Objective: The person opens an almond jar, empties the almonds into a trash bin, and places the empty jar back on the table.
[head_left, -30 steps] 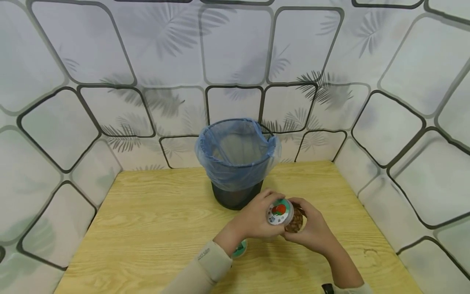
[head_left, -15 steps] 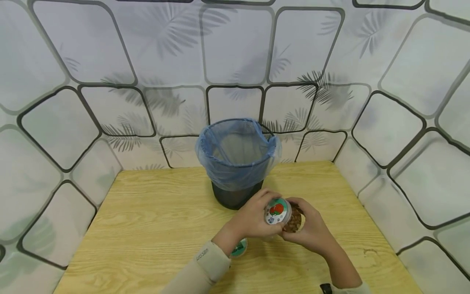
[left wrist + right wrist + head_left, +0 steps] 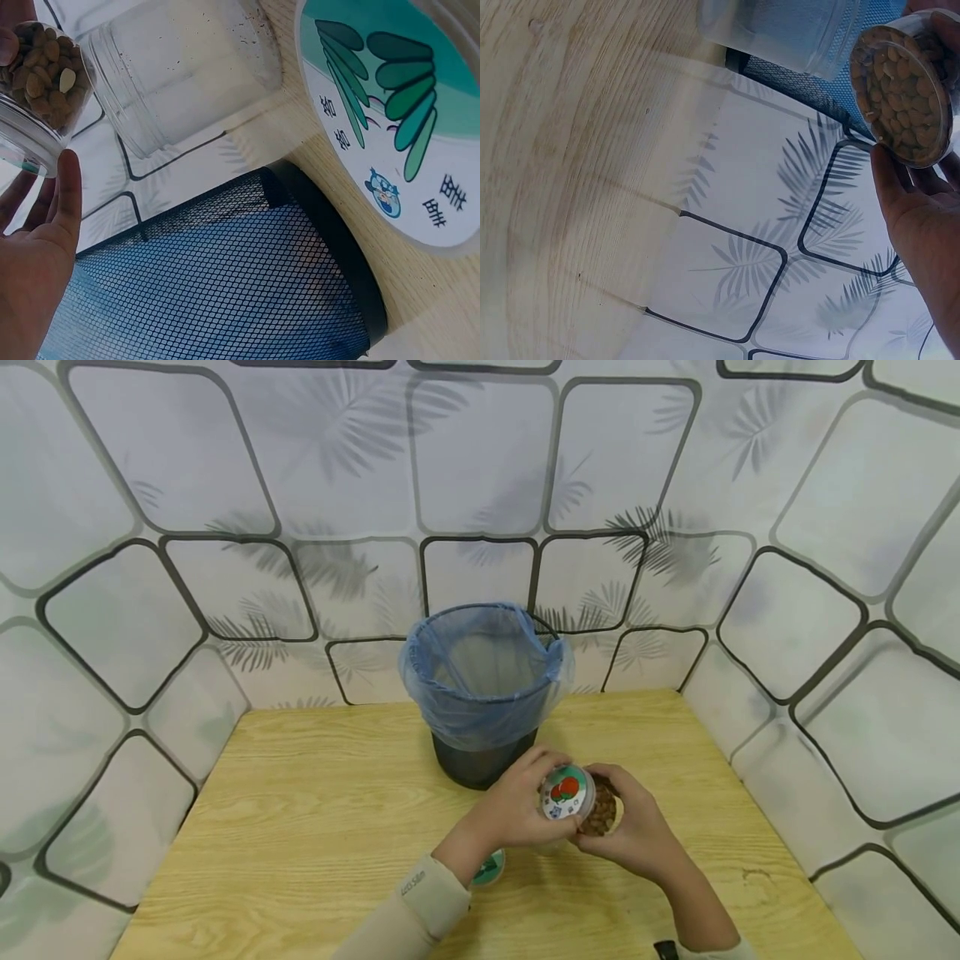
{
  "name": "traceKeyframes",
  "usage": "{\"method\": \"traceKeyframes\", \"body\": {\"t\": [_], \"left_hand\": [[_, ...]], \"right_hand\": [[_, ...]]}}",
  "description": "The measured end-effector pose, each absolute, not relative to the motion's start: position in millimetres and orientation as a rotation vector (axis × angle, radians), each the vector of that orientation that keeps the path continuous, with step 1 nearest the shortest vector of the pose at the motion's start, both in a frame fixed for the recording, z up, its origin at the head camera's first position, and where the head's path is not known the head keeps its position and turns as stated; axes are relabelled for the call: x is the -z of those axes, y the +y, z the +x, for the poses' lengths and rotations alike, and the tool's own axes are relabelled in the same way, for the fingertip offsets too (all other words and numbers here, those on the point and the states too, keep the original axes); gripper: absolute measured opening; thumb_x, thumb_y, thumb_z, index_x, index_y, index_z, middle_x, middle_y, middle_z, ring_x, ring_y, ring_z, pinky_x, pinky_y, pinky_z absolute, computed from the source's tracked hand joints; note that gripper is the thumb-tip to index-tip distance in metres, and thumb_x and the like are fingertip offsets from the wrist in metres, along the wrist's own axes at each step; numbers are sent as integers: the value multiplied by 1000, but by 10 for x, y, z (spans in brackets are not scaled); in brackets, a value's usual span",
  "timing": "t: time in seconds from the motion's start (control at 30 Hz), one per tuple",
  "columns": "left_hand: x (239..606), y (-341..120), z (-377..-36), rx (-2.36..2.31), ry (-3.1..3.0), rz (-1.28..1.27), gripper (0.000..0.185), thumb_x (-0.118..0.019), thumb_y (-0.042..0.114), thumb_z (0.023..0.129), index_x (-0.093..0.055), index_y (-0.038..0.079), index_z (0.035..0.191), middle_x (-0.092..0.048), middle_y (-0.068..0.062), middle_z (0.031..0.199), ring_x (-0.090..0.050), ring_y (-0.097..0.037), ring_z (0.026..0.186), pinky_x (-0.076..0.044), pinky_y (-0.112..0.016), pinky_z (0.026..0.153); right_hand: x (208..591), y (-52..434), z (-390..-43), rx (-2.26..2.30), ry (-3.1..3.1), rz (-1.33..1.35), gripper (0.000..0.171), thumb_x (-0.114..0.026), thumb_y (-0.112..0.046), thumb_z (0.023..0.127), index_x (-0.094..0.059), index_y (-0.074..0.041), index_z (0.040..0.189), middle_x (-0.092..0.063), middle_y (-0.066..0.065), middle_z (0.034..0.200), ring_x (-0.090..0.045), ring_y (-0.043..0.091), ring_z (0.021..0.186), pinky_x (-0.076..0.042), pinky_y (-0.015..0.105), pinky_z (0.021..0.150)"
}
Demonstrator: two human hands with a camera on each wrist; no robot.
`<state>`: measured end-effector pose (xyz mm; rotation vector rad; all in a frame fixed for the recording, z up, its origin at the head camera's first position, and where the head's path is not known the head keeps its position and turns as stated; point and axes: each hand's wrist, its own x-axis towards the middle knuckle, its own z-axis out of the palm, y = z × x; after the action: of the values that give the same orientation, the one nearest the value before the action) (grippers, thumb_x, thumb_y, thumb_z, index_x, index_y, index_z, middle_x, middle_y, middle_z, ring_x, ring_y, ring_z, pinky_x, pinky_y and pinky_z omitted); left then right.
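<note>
Both hands hold a clear jar of almonds (image 3: 602,812), tilted in front of the bin. My left hand (image 3: 519,810) grips its lid (image 3: 564,792), white and green with a red fruit-like picture. My right hand (image 3: 639,831) holds the jar's body from the other side. In the right wrist view the jar's base (image 3: 901,96) shows almonds packed against it. An uncovered clear jar (image 3: 191,67) stands on the table below the hands, mostly hidden in the head view. Beside it is another green and white lid (image 3: 390,112), partly behind my left wrist in the head view.
A black mesh bin (image 3: 480,764) lined with a blue plastic bag (image 3: 487,718) stands at the table's back. The wooden table (image 3: 322,810) meets patterned wall coverings (image 3: 360,568) at the back and both sides.
Both hands and the almond jar have shifted slightly left since a second ago, and the almonds inside lie a little differently. Over the last half second almost nothing has moved.
</note>
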<state>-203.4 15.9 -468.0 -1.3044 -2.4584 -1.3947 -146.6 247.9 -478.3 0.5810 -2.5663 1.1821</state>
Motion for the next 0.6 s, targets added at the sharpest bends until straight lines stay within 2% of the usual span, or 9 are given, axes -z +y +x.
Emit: {"method": "traceKeyframes", "body": {"t": [0.33,0.6], "left_hand": [[4671,158,-2019,1302,-2436,-1291,76,-83,35,86,-51,19,153,-53,1,139,-57,-11,118,-55,-25,98],[4659,146,-2017,1332,-2411,-1343,95,-81,30,84,-32,32,164,-34,-1,161,-42,-19,144,-53,-40,110]], "right_hand": [[4803,2479,-1473,-1206,-2548,591,85,-101,-17,72,-56,-22,145,-65,-5,135,-62,8,119,-56,28,100],[4821,2491,-1488,-1192,-2561,585,86,-101,-19,73,-56,-22,146,-64,-5,137,-62,8,122,-56,28,102]]}}
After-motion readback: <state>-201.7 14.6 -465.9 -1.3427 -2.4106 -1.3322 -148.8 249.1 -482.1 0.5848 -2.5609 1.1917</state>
